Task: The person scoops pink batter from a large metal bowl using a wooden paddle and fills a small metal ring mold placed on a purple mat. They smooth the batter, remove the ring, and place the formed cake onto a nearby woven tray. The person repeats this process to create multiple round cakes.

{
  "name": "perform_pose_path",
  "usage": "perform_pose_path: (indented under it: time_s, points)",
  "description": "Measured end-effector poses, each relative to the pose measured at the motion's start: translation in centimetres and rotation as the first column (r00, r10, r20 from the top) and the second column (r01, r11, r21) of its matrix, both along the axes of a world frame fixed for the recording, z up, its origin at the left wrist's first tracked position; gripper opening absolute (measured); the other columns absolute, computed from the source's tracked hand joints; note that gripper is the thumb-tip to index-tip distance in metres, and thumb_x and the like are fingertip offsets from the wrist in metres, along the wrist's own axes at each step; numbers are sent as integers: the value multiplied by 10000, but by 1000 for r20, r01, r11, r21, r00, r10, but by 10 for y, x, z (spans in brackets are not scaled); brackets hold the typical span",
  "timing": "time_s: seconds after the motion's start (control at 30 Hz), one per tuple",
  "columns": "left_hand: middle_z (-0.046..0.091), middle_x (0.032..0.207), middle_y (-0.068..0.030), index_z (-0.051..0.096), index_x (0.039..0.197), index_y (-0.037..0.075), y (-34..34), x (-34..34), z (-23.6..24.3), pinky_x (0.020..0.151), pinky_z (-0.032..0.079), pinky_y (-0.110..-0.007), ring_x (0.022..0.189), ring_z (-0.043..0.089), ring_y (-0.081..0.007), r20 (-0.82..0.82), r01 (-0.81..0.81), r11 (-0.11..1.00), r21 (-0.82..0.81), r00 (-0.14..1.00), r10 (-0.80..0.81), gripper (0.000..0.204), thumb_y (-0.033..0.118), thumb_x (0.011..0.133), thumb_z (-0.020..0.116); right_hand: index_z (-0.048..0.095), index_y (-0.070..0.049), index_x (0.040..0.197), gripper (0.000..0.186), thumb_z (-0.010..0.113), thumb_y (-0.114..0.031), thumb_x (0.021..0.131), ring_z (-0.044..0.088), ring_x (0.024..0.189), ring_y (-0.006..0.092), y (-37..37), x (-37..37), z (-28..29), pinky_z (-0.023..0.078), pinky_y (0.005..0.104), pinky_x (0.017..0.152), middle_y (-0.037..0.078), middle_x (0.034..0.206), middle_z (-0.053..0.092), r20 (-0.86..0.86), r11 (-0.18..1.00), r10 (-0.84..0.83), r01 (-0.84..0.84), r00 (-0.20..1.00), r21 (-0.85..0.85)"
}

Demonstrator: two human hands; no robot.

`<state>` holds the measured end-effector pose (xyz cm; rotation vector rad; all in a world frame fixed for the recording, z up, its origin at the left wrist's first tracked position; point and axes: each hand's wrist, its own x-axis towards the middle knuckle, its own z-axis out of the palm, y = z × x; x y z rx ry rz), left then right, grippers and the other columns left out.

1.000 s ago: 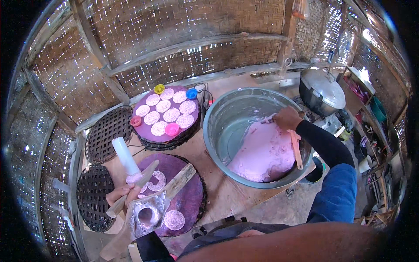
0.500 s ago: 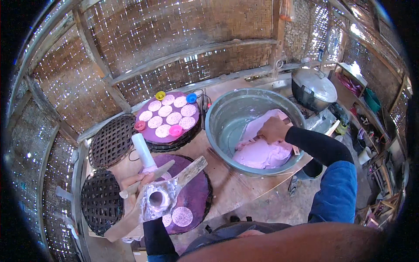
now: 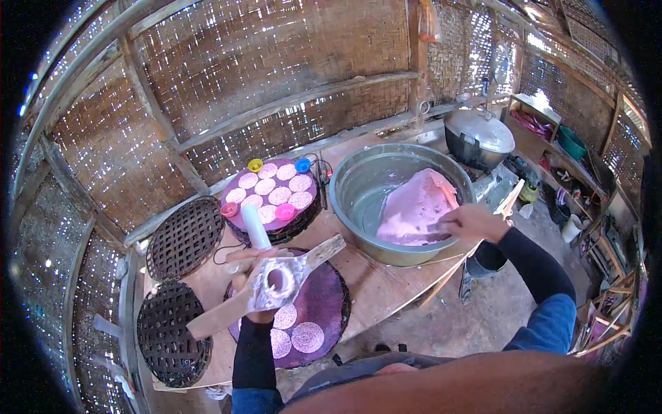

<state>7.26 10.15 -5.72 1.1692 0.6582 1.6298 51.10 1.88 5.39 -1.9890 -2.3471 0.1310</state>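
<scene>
— two walls of woven bamboo strip are seen behind a wooden bench [image 3: 376, 279]. what is the biggest thing set on it?

— a round grey metal basin [image 3: 400, 200], smooth and dull, with a soft pink mass of dough [image 3: 417, 207] slumped inside against its far wall. the right hand [image 3: 472, 222] is held at the basin's near rim, fingers curled onto the dough's edge; whether a piece is pinched cannot be told.

— and next in size?

— a round dark purple woven tray [image 3: 324, 303] at the near edge, with thin pale lacy discs [image 3: 307, 337] laid flat on it. behind it, a second round tray [image 3: 276, 196] is filled with more pale discs, and small coloured caps are set around its rim. two dark round lattice racks [image 3: 183, 238] are stacked at the bench's left end.

— what is held over the near tray?

— a long flat wooden paddle [image 3: 265, 290], tilted, its middle wrapped in crinkled clear plastic around a round hole. it is gripped from below by the left hand [image 3: 258, 286], fingers closed round the wrapped middle. a white cylinder [image 3: 255, 226], smooth and upright, is seen just above that hand; whether it is also held cannot be told.
</scene>
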Motion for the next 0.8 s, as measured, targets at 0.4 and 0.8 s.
perform_pose_path:
  time_s: [0.4,0.8]
  points:
    - [506,699,-71,618,922,116,-20,71,91,558,434,-356,682,520,-225,-656,12,751,660,496,568,254,230,695,634,655,-136,965,219,562,-258,809,606,649,311,-53,-88,72,479,380,593,127,732,626,-162,958,211,-171,964,229]
    - [528,761,-68,617,878,142,-20,50,103,586,429,-390,716,549,-257,-735,66,759,647,317,599,282,301,651,667,594,-118,1040,289,550,-225,775,554,487,175,-82,-203,26,396,344,528,38,612,566,338,738,104,-300,936,604]
